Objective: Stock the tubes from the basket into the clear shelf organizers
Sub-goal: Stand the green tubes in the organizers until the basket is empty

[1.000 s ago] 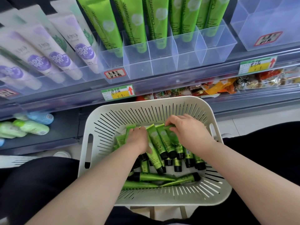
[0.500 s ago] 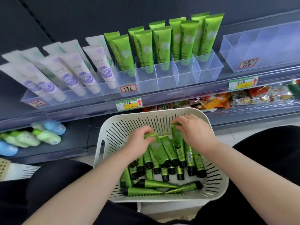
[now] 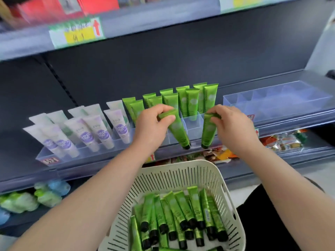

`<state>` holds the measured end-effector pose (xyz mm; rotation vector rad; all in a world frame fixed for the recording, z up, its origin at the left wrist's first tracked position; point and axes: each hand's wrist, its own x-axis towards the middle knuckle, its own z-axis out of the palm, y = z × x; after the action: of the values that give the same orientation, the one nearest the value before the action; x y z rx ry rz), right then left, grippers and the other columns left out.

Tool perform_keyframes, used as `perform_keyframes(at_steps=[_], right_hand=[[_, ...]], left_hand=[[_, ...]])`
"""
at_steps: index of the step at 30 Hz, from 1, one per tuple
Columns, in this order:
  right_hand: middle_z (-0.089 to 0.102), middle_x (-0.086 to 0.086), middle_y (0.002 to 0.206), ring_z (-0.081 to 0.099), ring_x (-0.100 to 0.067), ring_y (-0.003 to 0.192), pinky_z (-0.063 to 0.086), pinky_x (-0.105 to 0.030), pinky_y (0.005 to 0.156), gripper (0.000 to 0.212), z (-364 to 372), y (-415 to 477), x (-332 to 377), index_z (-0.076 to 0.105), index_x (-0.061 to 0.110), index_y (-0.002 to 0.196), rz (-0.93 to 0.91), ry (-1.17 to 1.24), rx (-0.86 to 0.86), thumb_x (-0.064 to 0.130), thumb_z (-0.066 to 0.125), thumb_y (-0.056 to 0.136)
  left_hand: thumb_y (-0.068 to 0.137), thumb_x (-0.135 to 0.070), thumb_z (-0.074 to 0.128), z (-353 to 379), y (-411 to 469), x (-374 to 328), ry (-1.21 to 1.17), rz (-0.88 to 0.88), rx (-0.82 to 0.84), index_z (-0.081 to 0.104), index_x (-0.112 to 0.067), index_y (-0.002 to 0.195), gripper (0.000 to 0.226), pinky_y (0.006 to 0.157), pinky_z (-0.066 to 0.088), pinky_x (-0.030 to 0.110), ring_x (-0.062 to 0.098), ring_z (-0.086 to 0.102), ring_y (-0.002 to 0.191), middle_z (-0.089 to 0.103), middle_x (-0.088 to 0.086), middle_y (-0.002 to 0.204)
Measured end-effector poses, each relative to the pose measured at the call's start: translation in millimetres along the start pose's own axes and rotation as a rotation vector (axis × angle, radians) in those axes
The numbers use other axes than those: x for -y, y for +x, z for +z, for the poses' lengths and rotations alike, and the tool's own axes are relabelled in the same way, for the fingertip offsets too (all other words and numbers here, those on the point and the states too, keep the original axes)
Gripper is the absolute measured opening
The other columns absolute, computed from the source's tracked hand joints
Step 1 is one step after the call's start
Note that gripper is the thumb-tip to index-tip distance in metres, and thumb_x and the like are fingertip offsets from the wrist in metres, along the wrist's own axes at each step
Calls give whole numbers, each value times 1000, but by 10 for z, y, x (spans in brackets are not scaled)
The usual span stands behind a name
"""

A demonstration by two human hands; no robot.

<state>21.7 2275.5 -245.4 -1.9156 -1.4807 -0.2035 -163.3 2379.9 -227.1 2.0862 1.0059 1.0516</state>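
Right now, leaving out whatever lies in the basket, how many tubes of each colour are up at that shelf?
Standing green tubes in the clear organizer: 10
Held green tubes, one in the left hand, one in the right hand: 2
White tubes, somewhat blurred: 10
Total: 22

1. This is a shop aisle: I face a dark shelving unit (image 3: 163, 66) with tiers one above another.
2. A price label (image 3: 77, 32), yellow and green with a red arrow, sits on the shelf edge at the upper left of the frame.
3. In mid-frame, identical green tubes (image 3: 210, 98) and white-and-purple tubes (image 3: 101, 131) stand in rows in clear organizers (image 3: 193, 124).
4. Packaged snacks (image 3: 284, 140) lie on the tier below, at right.
5. A slotted basket (image 3: 174, 176) at bottom centre carries more of the same green tubes.
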Motion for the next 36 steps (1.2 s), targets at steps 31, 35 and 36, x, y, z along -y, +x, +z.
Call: perform_keyframes(at_steps=[31,35,36], right_hand=[[55,-4,104,56,-29,91,41,-34,62,21,-52,828,-479,60,20,113,20,-92,1,17,49,95],[56,-3,105,57,-29,92,41,-32,59,24,89,804,-491,62,20,113,40,-112,66,13,54,91],[57,-3,104,58,-29,92,43,-33,60,26,112,797,-485,63,21,112,40,-118,88,11,55,89]], left_hand=[[92,-10,57,829,710,-315,350,184,122,64,-19,116,26,94,47,35,16,57,110,63,-2,118],[93,-9,57,787,575,-252,366,172,166,64,-20,115,26,95,47,36,17,57,111,62,-3,121],[93,-9,56,783,543,-239,372,169,178,64,-21,115,26,95,47,36,17,57,111,62,-3,122]])
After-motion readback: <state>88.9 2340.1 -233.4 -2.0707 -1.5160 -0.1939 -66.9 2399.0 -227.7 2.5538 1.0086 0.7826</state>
